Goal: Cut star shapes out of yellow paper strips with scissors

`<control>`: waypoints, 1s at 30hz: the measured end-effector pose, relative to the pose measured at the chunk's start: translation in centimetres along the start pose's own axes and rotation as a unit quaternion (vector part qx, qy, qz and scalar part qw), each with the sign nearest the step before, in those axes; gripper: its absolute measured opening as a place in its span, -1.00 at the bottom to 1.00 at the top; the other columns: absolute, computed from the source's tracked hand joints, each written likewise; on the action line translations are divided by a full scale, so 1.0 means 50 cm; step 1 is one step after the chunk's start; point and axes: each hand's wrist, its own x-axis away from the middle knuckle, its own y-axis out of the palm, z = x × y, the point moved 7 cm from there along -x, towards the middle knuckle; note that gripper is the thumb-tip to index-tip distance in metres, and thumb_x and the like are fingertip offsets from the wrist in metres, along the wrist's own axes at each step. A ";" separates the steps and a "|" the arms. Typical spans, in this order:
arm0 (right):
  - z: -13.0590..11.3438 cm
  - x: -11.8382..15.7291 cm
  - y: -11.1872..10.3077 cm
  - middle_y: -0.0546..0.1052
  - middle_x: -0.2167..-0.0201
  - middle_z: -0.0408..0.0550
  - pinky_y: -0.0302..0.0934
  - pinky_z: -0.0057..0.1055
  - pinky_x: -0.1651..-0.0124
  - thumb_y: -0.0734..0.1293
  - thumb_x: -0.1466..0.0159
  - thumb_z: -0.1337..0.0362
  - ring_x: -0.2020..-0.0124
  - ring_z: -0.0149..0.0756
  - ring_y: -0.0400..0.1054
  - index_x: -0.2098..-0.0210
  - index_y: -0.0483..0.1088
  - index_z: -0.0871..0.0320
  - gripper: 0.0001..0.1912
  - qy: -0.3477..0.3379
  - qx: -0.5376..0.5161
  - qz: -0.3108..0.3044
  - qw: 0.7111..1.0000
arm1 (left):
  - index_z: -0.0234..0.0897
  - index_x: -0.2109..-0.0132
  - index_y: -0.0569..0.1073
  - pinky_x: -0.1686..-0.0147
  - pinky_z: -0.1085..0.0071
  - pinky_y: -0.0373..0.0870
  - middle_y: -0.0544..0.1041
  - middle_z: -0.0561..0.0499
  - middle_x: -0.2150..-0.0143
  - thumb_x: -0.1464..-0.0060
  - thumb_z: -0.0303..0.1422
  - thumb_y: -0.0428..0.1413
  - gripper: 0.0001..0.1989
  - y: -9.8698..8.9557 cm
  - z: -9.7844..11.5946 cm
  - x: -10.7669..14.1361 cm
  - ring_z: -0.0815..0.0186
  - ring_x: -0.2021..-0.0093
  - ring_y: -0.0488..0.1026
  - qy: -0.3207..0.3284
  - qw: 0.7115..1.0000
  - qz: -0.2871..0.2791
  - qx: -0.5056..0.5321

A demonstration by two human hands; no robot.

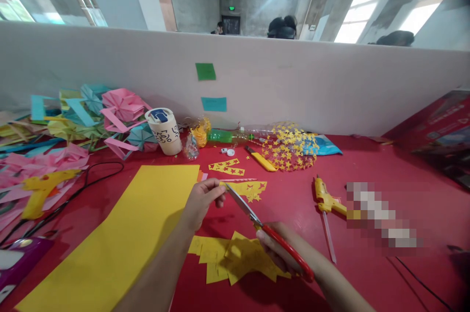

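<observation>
My left hand (203,199) is closed in a pinch, with a small bit of yellow paper (222,183) at its fingertips. My right hand (281,246) grips red-handled scissors (253,215), whose blade tips reach up to my left fingertips at that paper. Just behind the blades lies a yellow strip with star-shaped holes (242,188), small cut-out stars (254,198) at its edge. Below both hands rest several overlapping yellow paper pieces (216,258), partly in shadow. A large yellow sheet (147,214) lies under my left forearm.
Yellow glue guns lie at right (323,197) and left (40,192), with cables. Along the back stand a lidded cup (167,133), a green bottle (220,135), a yellow cutter knife (264,161) and a star-covered clear shape (290,148). Folded paper (123,106) crowds the left. A white partition (257,82) rises behind.
</observation>
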 end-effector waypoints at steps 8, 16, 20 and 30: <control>0.001 -0.002 0.002 0.20 0.80 -0.32 -0.11 -0.66 0.81 0.19 -0.19 -0.28 0.82 -0.55 0.03 0.50 0.20 0.13 -0.44 -0.005 -0.011 -0.004 1.000 | -0.31 0.50 0.42 0.51 0.51 0.27 0.40 0.11 0.58 -0.05 -0.32 0.14 -0.79 0.000 0.011 0.004 0.45 0.57 0.32 0.036 0.999 -0.008 -0.020; 0.007 -0.004 0.012 0.21 0.79 -0.33 -0.09 -0.67 0.79 0.16 -0.21 -0.28 0.82 -0.58 0.00 0.44 0.23 0.15 -0.43 -0.023 -0.025 -0.010 0.999 | -0.29 0.50 0.39 0.46 0.50 0.24 0.37 0.11 0.54 -0.12 -0.33 0.09 -0.76 0.017 0.015 0.007 0.45 0.53 0.30 0.051 0.998 -0.026 -0.028; 0.008 -0.007 0.022 0.22 0.79 -0.33 -0.10 -0.68 0.79 0.14 -0.19 -0.31 0.82 -0.58 0.01 0.45 0.23 0.15 -0.40 -0.020 -0.031 -0.004 0.999 | -0.29 0.51 0.38 0.40 0.49 0.23 0.34 0.11 0.53 -0.15 -0.34 0.06 -0.74 0.023 0.020 0.008 0.43 0.49 0.29 0.072 0.995 -0.027 -0.057; -0.012 -0.006 0.024 0.22 0.83 -0.31 -0.10 -0.66 0.82 0.16 -0.17 -0.32 0.86 -0.56 0.01 0.50 0.20 0.14 -0.40 -0.020 -0.021 0.006 1.000 | -0.26 0.55 0.33 0.34 0.44 0.20 0.32 0.10 0.55 -0.16 -0.35 0.03 -0.70 0.028 0.033 0.017 0.38 0.45 0.27 0.101 0.989 -0.028 -0.107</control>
